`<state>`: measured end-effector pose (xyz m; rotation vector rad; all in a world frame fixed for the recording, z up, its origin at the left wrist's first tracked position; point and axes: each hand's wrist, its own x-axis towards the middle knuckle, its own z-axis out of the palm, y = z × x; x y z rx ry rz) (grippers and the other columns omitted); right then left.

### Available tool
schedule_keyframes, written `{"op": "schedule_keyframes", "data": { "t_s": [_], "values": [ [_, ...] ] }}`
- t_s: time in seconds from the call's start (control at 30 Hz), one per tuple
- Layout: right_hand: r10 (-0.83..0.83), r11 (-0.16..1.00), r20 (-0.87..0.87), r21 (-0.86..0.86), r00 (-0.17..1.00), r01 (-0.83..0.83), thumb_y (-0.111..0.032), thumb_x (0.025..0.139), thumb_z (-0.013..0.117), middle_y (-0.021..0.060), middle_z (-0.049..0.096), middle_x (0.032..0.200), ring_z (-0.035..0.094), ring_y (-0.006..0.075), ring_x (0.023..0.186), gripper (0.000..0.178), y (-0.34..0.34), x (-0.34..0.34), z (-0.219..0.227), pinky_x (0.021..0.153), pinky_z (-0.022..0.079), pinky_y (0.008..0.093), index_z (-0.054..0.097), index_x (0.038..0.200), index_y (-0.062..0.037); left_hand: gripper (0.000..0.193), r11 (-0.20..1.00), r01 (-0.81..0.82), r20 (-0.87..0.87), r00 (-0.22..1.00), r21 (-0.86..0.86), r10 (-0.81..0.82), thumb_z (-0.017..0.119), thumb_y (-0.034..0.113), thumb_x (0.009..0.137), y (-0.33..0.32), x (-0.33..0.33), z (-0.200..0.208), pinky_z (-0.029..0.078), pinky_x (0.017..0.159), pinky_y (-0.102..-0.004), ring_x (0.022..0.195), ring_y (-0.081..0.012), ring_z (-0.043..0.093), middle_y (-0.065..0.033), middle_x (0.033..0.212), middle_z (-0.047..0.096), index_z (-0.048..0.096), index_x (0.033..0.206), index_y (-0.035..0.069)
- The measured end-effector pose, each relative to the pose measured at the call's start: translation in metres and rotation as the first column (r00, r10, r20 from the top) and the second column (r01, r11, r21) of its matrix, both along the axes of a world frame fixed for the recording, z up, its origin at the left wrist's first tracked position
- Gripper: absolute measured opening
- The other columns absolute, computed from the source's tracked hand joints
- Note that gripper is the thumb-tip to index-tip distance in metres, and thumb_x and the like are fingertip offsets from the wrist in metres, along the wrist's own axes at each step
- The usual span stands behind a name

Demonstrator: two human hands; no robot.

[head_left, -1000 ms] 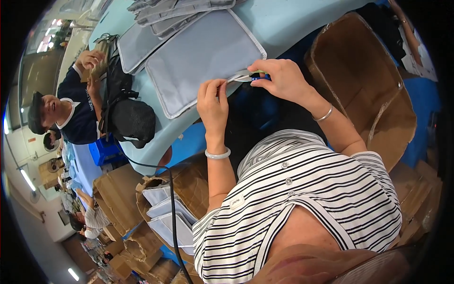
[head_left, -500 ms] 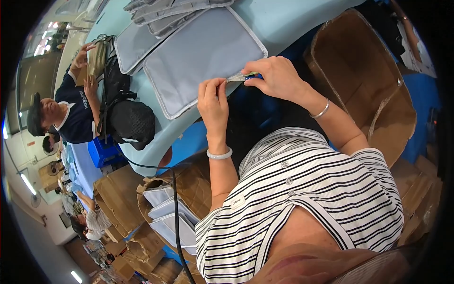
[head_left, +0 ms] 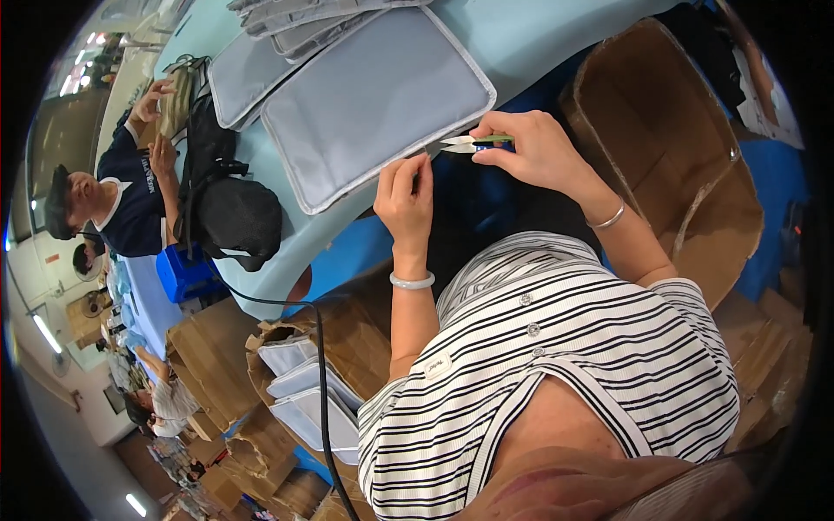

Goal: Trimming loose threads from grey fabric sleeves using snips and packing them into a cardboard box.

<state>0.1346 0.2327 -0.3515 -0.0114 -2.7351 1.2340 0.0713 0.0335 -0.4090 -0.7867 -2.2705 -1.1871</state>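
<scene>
A grey fabric panel (head_left: 378,100) with pale bound edges lies flat on the table, its near edge toward me. My left hand (head_left: 407,195) is at that edge, thumb and fingers pinched together; whatever lies between them is too small to see. In my right hand (head_left: 539,152) is a pair of thread snips (head_left: 460,145), with green and blue on the handle. Its blades are parted and point left, just above my left fingertips and close to the panel's edge.
More grey panels (head_left: 317,30) are piled at the far left of the table (head_left: 512,35). An open cardboard box (head_left: 651,122) stands at right; another box (head_left: 356,326) with grey panels is at lower left. A black cap (head_left: 239,221) and a cable (head_left: 323,391) lie left, near a seated co-worker (head_left: 130,200).
Both hands have shifted slightly right. The snips have drawn back from my left fingertips, and their blades now show parted. At left, the co-worker's hands have moved.
</scene>
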Motion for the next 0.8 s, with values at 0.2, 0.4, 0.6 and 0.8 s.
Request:
{"op": "schedule_keyframes", "data": {
  "t_s": [0.2,0.4,0.6,0.8],
  "values": [
    [-0.056,0.997,-0.06,-0.052,0.997,0.053,-0.028,0.074,0.07,0.0105,0.065,0.07,0.061,0.028,0.06,0.024,-0.01,-0.006,-0.011,0.057,0.046,0.0346,0.064,0.087,-0.0076,0.008,0.996,-0.024,0.011,1.0,0.09,0.024,0.073,0.002,0.076,0.006,0.001,-0.006,0.037,0.045,-0.0219,0.054,-0.0075,0.046,-0.003,0.078,0.06,0.067,0.081,0.004],
    [-0.034,0.999,-0.014,-0.004,0.999,0.034,-0.027,0.076,0.07,0.0087,0.066,0.072,0.061,0.0244,0.059,0.024,-0.014,-0.011,-0.011,0.056,0.046,0.0299,0.066,0.087,-0.0062,0.009,0.996,-0.03,0.032,0.999,0.086,0.027,0.073,0.002,0.075,0.005,0.001,-0.008,0.037,0.045,-0.022,0.052,-0.0075,0.045,-0.0031,0.077,0.059,0.067,0.081,0.004],
    [-0.029,1.0,-0.075,0.01,0.997,0.03,-0.027,0.075,0.07,0.0087,0.065,0.069,0.059,0.0245,0.055,0.024,-0.016,-0.014,-0.01,0.053,0.044,0.0306,0.065,0.085,-0.006,0.009,0.996,-0.031,0.02,0.999,0.089,0.03,0.073,0.002,0.075,0.005,0.0,-0.007,0.037,0.045,-0.0222,0.051,-0.0078,0.045,-0.003,0.077,0.059,0.066,0.081,0.004],
    [-0.023,1.0,-0.083,0.007,0.996,0.023,-0.027,0.075,0.07,0.0084,0.065,0.069,0.058,0.0242,0.054,0.024,-0.014,-0.015,-0.01,0.052,0.043,0.0307,0.065,0.085,-0.0062,0.009,0.995,-0.036,0.035,0.999,0.097,0.033,0.073,0.002,0.075,0.006,0.001,-0.006,0.037,0.045,-0.0223,0.051,-0.0078,0.045,-0.0029,0.078,0.059,0.066,0.081,0.004]
  ]
}}
